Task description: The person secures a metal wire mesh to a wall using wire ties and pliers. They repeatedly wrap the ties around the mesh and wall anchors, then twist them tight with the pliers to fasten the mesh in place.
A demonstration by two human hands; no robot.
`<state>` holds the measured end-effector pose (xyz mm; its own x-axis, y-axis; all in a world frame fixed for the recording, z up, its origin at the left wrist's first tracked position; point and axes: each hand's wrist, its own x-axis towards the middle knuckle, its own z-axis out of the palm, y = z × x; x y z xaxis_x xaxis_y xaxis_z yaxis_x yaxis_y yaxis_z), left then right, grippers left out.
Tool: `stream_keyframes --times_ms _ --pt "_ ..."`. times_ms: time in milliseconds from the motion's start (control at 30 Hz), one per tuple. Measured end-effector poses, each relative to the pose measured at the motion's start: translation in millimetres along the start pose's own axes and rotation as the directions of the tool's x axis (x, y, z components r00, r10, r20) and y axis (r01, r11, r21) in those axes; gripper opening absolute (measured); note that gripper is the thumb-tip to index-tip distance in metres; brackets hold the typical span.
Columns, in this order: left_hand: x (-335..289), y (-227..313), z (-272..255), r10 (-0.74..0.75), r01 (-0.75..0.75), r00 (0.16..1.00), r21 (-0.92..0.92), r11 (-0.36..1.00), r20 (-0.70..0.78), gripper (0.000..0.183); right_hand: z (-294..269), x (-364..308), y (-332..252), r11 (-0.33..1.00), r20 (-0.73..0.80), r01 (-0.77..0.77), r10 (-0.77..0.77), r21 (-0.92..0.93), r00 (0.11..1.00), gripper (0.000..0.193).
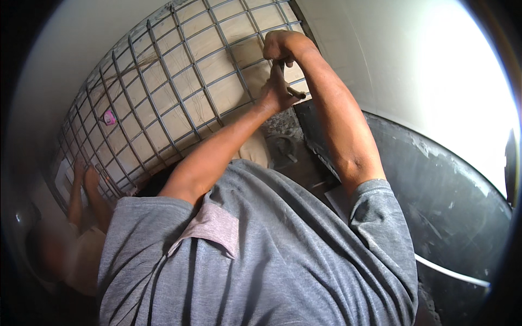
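A grid of dark steel reinforcing bars (187, 68) lies over pale boards in front of me. At its right end my left hand (277, 96) is closed round a dark metal hand tool (296, 94), perhaps pincers, whose handle end pokes out to the right. Just above it my right hand (284, 44) is bent down at the wrist with curled fingers, right at the grid's bars. What those fingers pinch is hidden. The tool's working end cannot be made out between the two hands.
Thin loose wires (142, 64) lie across the bars, and a small pink round object (110, 117) sits among them farther left. A co-worker's hands (87, 175) reach to the grid's left end. Beside my right arm stands a dark panel (429, 179); a white hose (451, 273) crosses below.
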<state>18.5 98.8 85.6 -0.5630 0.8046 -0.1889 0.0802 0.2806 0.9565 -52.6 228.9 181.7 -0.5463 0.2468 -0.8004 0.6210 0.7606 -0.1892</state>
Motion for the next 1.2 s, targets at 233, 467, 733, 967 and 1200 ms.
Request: stream_keyframes --times_ms 233,467,733,967,1200 --pt "29 -46 -6 0.067 -0.087 0.994 0.254 0.963 0.084 0.099 36 -58 52 0.799 -0.414 0.309 -0.083 0.516 0.906 0.106" --pt "29 -28 -23 0.031 -0.153 0.954 0.393 0.907 0.298 0.053 117 -107 61 0.817 -0.489 0.221 0.084 0.533 0.868 0.031" --pt "66 13 -66 -0.216 0.142 0.907 0.222 0.965 0.362 0.028 179 -106 90 0.641 -0.728 0.502 0.132 0.581 0.673 0.022" --pt "73 -19 -58 -0.148 0.090 0.928 0.178 0.980 0.343 0.025 205 -104 75 0.597 -0.794 0.572 0.198 0.563 0.575 0.021" --pt "68 7 -60 -0.215 0.133 0.923 0.260 0.957 0.320 0.029 198 -108 84 0.577 -0.770 0.558 0.217 0.597 0.599 0.021"
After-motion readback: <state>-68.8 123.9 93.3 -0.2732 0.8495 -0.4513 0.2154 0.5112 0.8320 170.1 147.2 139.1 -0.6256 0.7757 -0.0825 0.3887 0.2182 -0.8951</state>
